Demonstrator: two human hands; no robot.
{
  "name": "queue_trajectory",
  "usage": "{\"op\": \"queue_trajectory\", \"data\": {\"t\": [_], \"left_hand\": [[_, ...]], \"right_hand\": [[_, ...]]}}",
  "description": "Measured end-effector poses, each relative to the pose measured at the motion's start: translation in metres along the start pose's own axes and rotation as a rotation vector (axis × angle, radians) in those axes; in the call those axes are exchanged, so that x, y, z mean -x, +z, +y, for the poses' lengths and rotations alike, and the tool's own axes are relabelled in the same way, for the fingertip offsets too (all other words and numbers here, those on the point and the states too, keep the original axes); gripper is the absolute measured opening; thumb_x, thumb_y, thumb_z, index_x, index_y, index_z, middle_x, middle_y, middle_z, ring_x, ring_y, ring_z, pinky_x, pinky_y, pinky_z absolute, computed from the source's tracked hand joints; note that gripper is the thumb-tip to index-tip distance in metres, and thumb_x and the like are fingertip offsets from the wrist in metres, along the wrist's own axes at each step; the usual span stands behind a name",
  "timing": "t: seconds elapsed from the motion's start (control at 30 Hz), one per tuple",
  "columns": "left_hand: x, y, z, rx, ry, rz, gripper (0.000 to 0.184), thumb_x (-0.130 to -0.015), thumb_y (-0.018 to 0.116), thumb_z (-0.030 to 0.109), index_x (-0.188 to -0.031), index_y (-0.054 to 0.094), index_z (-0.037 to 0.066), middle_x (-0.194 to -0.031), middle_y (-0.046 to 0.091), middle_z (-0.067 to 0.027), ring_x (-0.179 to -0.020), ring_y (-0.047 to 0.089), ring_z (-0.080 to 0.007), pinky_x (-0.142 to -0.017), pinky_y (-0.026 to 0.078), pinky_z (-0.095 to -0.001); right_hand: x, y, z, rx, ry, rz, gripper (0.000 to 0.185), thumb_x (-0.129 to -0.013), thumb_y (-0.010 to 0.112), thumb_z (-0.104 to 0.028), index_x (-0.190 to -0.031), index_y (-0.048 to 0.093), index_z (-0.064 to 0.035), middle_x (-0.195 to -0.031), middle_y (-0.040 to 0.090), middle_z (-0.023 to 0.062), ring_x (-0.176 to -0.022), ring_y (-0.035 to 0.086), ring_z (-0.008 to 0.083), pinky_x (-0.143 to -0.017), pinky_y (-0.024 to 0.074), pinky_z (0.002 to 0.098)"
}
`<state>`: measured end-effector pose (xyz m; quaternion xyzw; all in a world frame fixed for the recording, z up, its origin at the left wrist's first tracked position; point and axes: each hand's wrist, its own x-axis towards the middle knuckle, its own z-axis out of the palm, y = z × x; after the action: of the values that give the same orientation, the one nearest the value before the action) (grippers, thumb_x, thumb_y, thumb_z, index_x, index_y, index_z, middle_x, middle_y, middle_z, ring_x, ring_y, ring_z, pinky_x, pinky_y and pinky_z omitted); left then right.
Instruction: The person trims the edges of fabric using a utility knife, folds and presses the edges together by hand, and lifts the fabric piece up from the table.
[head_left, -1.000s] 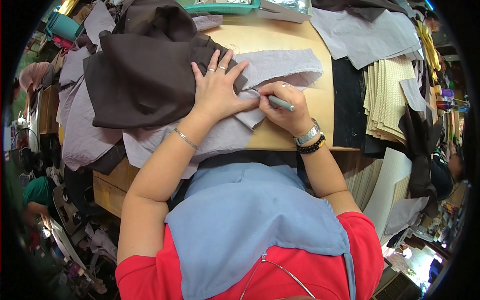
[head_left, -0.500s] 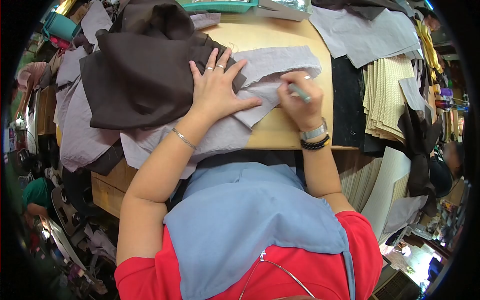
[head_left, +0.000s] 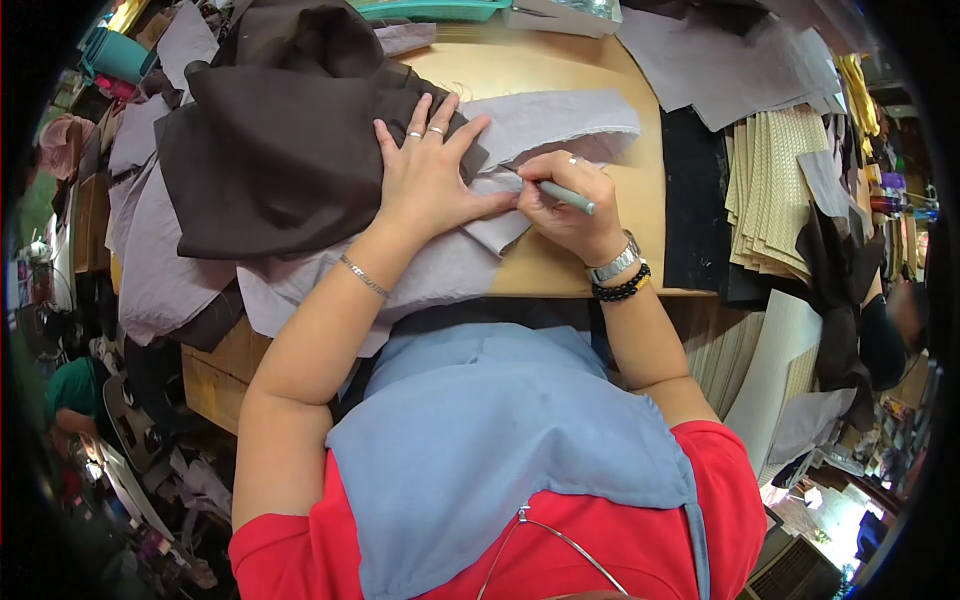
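Nearest to me is my blue apron (head_left: 510,430). On the counter (head_left: 625,250), the fingers of my right hand (head_left: 578,210) are closed around a grey pen (head_left: 570,198), over pale grey cloth (head_left: 570,110). I cannot tell if its tip touches. My left hand (head_left: 425,180) lies flat, fingers spread on dark brown cloth (head_left: 270,165). Farther away is a teal tray (head_left: 430,11).

A fabric workshop: dark cloth (head_left: 280,170), stacked textured sheets (head_left: 775,195), worktable (head_left: 545,62).
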<state>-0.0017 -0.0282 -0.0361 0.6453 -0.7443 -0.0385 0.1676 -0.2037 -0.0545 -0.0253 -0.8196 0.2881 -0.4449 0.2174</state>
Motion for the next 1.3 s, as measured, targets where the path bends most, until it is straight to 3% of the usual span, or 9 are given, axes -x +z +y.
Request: {"op": "queue_trajectory", "data": {"t": [0.73, 0.93, 1.3], "left_hand": [[0.0, 0.001, 0.0, -0.006, -0.004, 0.005, 0.097, -0.059, 0.076, 0.076, -0.139, 0.058, 0.023, -0.157, 0.038, -0.0129, -0.149, 0.026, -0.0348, -0.111, 0.012, -0.0762], [0.0, 0.001, 0.001, -0.018, -0.001, 0.01, 0.091, -0.062, 0.076, 0.07, -0.14, 0.057, 0.025, -0.157, 0.039, -0.0107, -0.149, 0.027, -0.0343, -0.109, 0.013, -0.0784], [0.001, -0.003, 0.003, -0.01, -0.014, -0.021, 0.099, -0.059, 0.076, 0.077, -0.141, 0.057, 0.024, -0.158, 0.037, -0.01, -0.15, 0.025, -0.0336, -0.111, 0.012, -0.0765]], "right_hand": [[0.003, -0.002, 0.001, 0.051, -0.006, 0.006, 0.017, -0.074, 0.071, 0.002, -0.087, 0.063, -0.0047, -0.081, 0.068, 0.0098, -0.074, 0.068, 0.0277, -0.066, 0.0555, 0.0354], [0.002, 0.001, 0.002, 0.124, -0.037, 0.021, 0.018, -0.074, 0.071, 0.003, -0.088, 0.063, -0.004, -0.082, 0.068, 0.0103, -0.076, 0.068, 0.0284, -0.066, 0.0553, 0.0359], [0.0, -0.006, 0.01, 0.187, 0.046, 0.15, 0.017, -0.074, 0.07, 0.003, -0.088, 0.065, -0.0047, -0.08, 0.068, 0.0107, -0.071, 0.068, 0.0283, -0.064, 0.0556, 0.0352]]}}
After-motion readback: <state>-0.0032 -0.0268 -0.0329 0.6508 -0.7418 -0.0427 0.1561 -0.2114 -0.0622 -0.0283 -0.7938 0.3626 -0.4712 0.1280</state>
